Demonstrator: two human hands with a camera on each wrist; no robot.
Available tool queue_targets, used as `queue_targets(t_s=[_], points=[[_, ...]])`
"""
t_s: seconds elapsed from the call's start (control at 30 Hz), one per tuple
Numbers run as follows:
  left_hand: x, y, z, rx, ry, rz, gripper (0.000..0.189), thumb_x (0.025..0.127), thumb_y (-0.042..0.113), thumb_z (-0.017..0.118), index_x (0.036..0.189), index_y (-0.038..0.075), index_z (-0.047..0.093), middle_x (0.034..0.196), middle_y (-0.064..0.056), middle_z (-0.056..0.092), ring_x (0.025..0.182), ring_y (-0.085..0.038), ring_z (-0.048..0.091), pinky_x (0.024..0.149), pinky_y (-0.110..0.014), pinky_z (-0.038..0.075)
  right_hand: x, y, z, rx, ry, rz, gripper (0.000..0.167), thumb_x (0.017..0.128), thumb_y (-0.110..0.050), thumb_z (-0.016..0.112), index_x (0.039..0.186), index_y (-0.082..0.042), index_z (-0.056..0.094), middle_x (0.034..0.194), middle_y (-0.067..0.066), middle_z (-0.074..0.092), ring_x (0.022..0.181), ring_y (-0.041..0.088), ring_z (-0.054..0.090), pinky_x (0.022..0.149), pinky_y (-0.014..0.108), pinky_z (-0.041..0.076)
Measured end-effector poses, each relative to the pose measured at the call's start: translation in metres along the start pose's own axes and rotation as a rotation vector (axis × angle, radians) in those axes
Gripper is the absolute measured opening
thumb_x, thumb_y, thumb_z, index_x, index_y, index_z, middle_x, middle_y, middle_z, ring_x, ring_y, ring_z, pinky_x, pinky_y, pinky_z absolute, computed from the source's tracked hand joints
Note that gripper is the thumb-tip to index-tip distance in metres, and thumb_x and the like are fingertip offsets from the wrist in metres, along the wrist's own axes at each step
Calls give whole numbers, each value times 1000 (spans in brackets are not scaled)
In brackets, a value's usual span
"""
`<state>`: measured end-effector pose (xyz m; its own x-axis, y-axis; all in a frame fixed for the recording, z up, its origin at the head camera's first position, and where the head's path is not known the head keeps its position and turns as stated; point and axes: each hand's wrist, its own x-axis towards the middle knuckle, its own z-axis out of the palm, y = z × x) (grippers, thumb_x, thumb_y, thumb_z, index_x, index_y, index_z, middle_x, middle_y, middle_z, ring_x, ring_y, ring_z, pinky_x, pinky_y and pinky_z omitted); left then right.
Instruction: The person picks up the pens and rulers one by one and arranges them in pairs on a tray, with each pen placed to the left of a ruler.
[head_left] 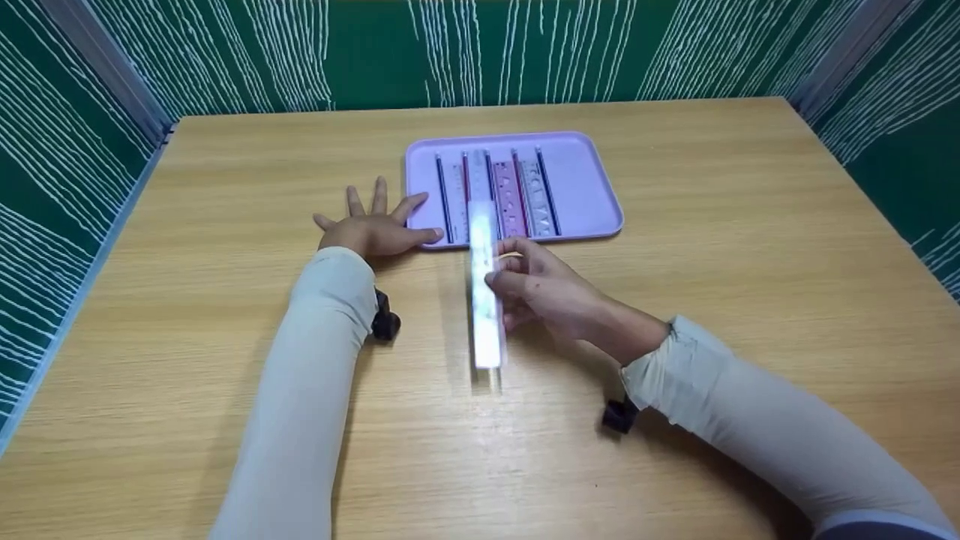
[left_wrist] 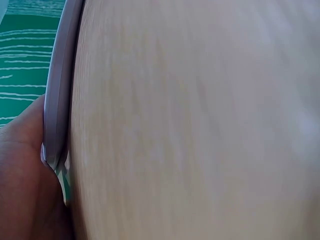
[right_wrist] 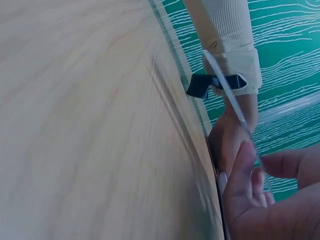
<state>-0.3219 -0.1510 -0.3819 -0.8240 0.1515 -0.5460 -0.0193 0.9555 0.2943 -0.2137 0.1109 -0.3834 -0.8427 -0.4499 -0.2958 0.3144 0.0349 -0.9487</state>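
Observation:
My right hand [head_left: 544, 292] pinches a clear, shiny ruler [head_left: 486, 307] between thumb and fingers, just in front of a purple tray [head_left: 592, 195]. Bright glare covers the ruler, whose far end overlaps the tray in the head view; whether it touches the tray I cannot tell. From the right wrist, the ruler [right_wrist: 227, 90] appears edge-on, raised off the table. My left hand [head_left: 371, 229] lies with fingers spread at the tray's left front corner, thumb and index finger over its rim. Inside the tray, pencils [head_left: 445, 199] alternate with rulers, including a pink stencil ruler [head_left: 510, 199] and a clear stencil ruler [head_left: 535, 199].
A wooden table [head_left: 712, 247] holds the tray near its back edge. Green walls with white streaks [head_left: 480, 52] stand behind and at both sides. Black wrist cameras [head_left: 386, 324] hang beneath both pale sleeves, close to the tabletop.

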Motion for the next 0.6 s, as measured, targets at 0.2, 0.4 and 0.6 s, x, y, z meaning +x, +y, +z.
queue_targets(t_s=[0.2,0.4,0.6], points=[[2,0,0,-11,0,-9,92,79,94,37,154,62,-6,165,2,-37,147,-45,-38,99,-87,-24,-2,2,-10,-32,-5,7,24,106,-15,52,128,-13,44,96,6,64,68,18,61,56,31,58],[2,0,1,3,-4,-11,93,79,94,36,154,62,-8,165,1,-37,147,-46,-38,98,-87,-24,-2,3,-16,13,59,19,16,110,-21,43,125,-17,46,81,4,57,59,15,53,48,28,50],[3,0,0,-6,-1,-26,93,78,94,38,154,62,-7,165,2,-37,147,-45,-38,99,-86,-24,-2,0,-24,82,89,-2,47,98,-1,49,140,-19,36,98,7,56,64,14,54,54,29,56]])
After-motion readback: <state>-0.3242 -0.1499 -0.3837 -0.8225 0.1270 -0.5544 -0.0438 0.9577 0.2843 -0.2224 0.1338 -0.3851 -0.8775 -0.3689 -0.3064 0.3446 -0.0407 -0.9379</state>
